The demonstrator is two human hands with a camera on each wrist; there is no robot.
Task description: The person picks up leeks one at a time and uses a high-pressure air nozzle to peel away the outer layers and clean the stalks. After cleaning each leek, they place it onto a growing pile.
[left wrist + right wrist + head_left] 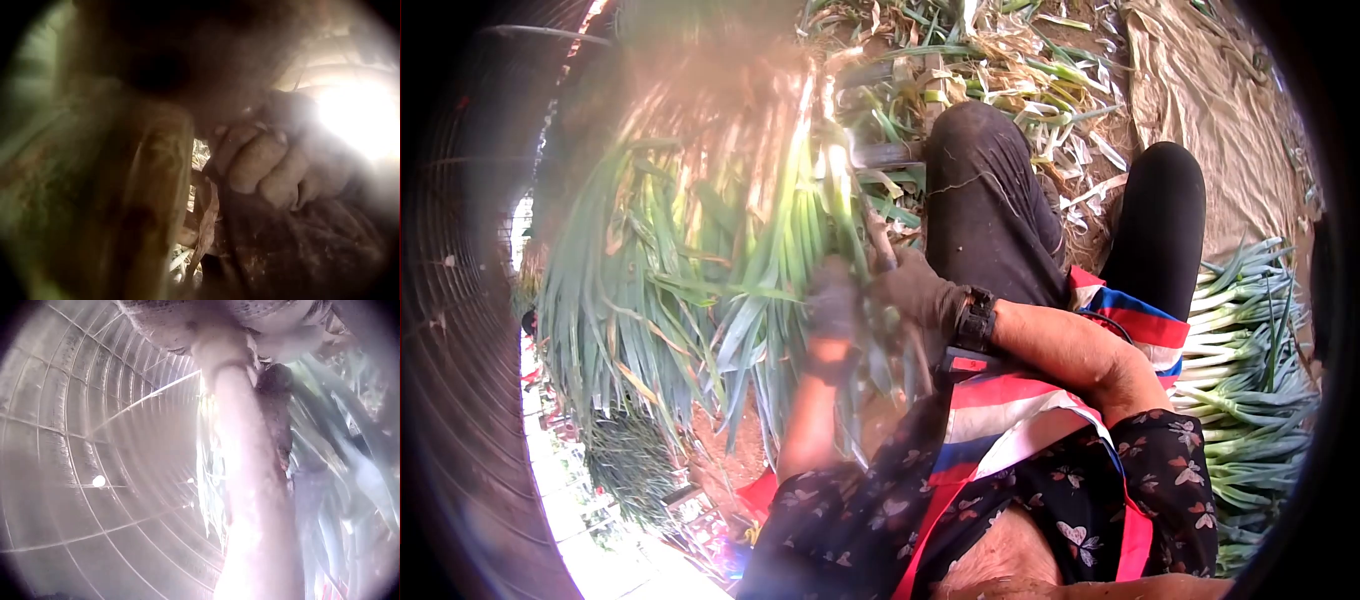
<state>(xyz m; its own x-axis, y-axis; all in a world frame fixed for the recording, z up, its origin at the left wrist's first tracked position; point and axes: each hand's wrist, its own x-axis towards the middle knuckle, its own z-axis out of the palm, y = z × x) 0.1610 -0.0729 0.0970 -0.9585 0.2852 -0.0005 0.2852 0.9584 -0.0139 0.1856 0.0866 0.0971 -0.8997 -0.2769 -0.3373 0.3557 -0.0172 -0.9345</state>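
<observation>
The large leek bunch (785, 225) fans out ahead of the person and towards their left, pale stems beyond and green leaves trailing back towards the body. The right hand (915, 290), in a dark glove with a watch (976, 318) above it, grips a long rod (256, 487), its fingers curled round; whether that rod is wood or a thick stem, I cannot tell. The left hand (833, 298), also gloved, is beside it against the leaves. It is too blurred to tell whether its fingers are apart, together or closed on anything.

Near the hands is the dark knee (980, 190). Beyond it lie dry trimmings (1055, 95), with a crumpled cloth (1200, 120) to the right and a second leek pile (1235, 390) lower down, beside the striped apron (1000, 410).

As a judgement, the long leaves are the weak point: they hang loose around the left hand, so a quick pull could catch and tear them or drag neighbouring stems out of line. The hands are close together, so a slip of the rod could knock the left fingers. If the rod is hard, pressing it into the stems could bruise them. Loose gripping might let leeks slide down among the trimmings.
</observation>
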